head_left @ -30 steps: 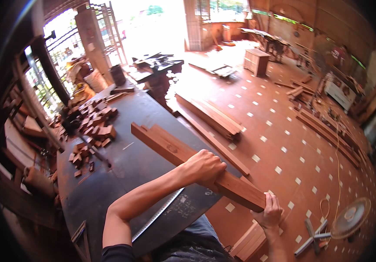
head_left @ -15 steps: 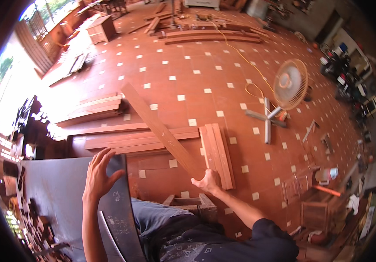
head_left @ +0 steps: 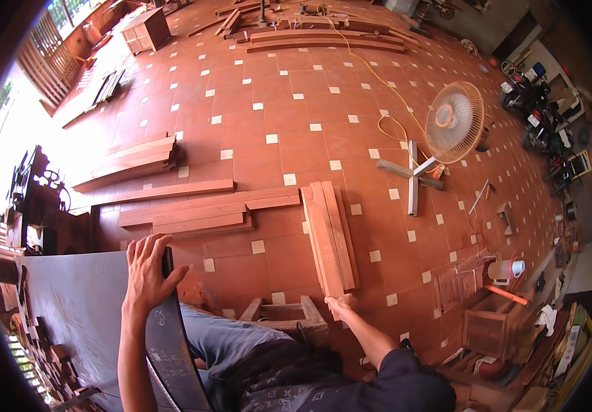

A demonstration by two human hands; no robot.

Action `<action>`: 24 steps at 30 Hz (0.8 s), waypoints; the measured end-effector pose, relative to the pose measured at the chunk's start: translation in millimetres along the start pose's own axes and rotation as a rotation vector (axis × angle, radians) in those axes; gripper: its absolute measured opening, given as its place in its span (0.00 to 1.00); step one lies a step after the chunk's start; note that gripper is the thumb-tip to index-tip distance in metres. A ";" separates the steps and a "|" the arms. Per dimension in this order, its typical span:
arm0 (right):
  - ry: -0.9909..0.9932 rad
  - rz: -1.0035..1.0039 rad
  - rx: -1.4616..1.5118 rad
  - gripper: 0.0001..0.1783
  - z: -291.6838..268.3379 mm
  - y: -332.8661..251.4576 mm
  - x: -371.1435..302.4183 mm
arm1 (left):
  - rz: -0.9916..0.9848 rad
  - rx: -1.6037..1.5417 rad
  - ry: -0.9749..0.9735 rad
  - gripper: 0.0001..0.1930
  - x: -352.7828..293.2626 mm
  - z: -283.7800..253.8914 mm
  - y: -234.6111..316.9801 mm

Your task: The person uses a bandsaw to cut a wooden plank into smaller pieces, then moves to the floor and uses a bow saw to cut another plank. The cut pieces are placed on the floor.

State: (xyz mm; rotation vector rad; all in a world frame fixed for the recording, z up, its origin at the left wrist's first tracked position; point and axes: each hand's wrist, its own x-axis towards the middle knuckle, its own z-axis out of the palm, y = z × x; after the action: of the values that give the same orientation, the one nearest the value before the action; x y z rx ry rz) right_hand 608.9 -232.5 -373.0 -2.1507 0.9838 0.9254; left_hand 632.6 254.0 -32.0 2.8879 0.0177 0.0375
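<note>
My right hand [head_left: 341, 305] is closed round the near end of a reddish-brown wooden plank [head_left: 321, 242]. The plank lies lengthwise along the left side of a short stack of similar planks [head_left: 345, 240] on the floor. Over the right edge of a dark, flat-topped table [head_left: 79, 295], my left hand [head_left: 147, 275] is laid with fingers extended and thumb apart, holding nothing. Just beyond that table, more planks [head_left: 206, 211] lie crosswise on the tiles.
A low wooden stool [head_left: 278, 317] stands by my legs. To the right are a pedestal fan [head_left: 452, 123] with a yellow cord, a small wooden frame [head_left: 492, 329] and parked motorbikes [head_left: 540, 117]. Farther off are a timber pile [head_left: 327, 42] and a wooden cabinet [head_left: 146, 31].
The plank in my right hand has swung from slanting leftward to lying along the short stack. My right hand has moved down and slightly right; my left hand has settled on the table edge.
</note>
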 end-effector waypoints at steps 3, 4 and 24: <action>0.316 -0.088 0.017 0.26 21.3 27.3 57.5 | 0.037 -0.004 -0.009 0.34 15.1 -4.4 8.8; 0.229 -0.064 -0.034 0.30 13.7 12.1 53.2 | 0.020 0.007 -0.020 0.34 10.1 -4.2 7.4; 0.169 -0.559 -0.611 0.18 56.7 -62.4 152.6 | -0.280 -0.044 0.111 0.38 -175.7 -58.6 21.5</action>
State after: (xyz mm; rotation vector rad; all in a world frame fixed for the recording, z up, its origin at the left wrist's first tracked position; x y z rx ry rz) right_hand 713.5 -216.2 -511.6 -2.8298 0.1157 0.8310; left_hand 455.6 245.2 25.9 2.8072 0.4340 0.1434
